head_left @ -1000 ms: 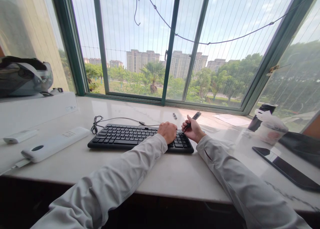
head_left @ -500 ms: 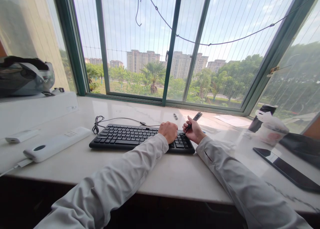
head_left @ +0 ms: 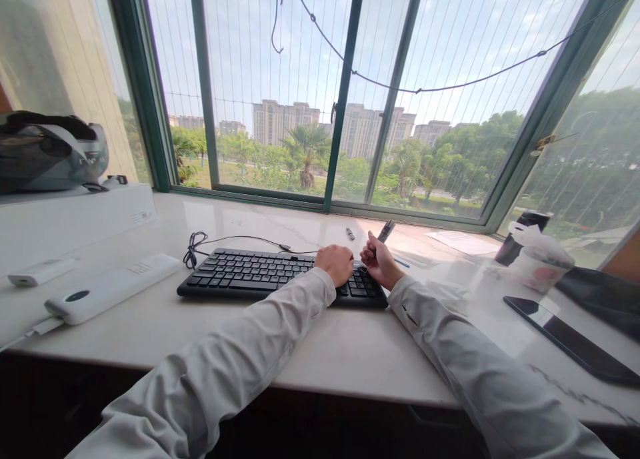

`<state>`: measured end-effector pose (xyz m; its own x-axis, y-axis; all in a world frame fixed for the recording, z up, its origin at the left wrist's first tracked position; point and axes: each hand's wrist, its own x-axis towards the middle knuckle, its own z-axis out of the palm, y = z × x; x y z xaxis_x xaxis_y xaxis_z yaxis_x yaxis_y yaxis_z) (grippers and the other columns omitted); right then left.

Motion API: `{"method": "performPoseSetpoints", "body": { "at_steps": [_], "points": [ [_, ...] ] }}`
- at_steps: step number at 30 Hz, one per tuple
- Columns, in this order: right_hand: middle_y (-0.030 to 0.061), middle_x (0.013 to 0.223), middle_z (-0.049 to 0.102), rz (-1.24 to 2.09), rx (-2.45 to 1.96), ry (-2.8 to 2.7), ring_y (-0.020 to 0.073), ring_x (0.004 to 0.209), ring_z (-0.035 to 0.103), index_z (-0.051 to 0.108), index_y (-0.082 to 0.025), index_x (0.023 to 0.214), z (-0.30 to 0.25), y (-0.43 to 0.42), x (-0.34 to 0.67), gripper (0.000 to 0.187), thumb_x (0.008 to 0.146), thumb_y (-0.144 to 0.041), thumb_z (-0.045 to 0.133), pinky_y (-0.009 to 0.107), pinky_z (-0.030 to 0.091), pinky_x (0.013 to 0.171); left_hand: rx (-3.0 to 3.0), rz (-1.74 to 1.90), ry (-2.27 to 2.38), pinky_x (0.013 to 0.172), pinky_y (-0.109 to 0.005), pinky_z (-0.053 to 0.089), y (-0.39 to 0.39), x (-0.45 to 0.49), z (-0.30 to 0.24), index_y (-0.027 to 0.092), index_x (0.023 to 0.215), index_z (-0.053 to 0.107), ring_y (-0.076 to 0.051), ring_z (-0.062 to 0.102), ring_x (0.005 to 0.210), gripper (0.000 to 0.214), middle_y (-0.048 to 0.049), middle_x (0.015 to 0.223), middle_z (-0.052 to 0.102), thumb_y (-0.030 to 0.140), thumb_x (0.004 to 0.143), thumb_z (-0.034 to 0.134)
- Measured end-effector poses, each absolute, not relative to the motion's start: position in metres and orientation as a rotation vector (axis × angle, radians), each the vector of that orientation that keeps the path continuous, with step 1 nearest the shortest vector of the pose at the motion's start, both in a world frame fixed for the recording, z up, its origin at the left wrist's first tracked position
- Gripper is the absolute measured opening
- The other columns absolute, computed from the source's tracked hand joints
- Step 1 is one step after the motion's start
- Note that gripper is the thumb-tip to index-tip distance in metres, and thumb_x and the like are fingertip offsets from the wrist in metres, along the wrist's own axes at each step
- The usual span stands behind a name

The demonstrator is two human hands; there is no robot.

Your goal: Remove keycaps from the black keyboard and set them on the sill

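A black keyboard lies on the white counter. My left hand is closed above its right part, and whatever the fingers may hold is hidden. Close beside it, my right hand is wrapped round a slim dark tool, whose upper end sticks out above the fist. The tool's lower end is hard to make out near the number keys. Behind the hands lies a small metallic piece. A thin blue stick shows just past my right wrist.
A coiled cable sits behind the keyboard. To the left are a white power bank, a smaller white device and a helmet on a white box. A phone, a bagged cup and paper are on the right.
My right hand has turned and moved slightly left, so the tool's upper end has shifted left and stands steeper. My left hand stays almost in place over the keyboard.
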<state>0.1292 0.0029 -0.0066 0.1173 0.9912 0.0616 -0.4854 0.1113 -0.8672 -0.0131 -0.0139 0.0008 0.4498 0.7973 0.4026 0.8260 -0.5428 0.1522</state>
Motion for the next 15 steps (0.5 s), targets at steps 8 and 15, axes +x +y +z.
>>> {"method": "performPoseSetpoints", "body": {
  "at_steps": [8,15],
  "points": [
    [-0.0088,0.041,0.025,1.104,-0.801,-0.979,0.0069,0.039,0.029,0.031,-0.022,0.055,-0.012,0.002,0.119,0.051,0.074,-0.054,0.066,0.023,0.03,0.039,-2.793,-0.783,-1.71,0.085,-0.03,0.047,-0.008,-0.012,-0.001,0.033,0.1,0.073,-0.022,0.063,0.099,0.03,-0.0028,0.101,0.071,0.045,0.078,0.055],
    [-0.0103,0.039,0.02,1.014,-0.855,-0.971,0.0063,0.033,0.017,0.029,-0.024,0.058,-0.015,0.004,0.113,0.049,0.076,-0.054,0.063,0.024,0.015,0.03,-2.808,-0.895,-1.819,0.082,-0.031,0.048,-0.005,-0.01,-0.004,0.031,0.092,0.075,-0.024,0.065,0.096,0.035,-0.0046,0.095,0.073,0.055,0.07,0.063]
  ]
}}
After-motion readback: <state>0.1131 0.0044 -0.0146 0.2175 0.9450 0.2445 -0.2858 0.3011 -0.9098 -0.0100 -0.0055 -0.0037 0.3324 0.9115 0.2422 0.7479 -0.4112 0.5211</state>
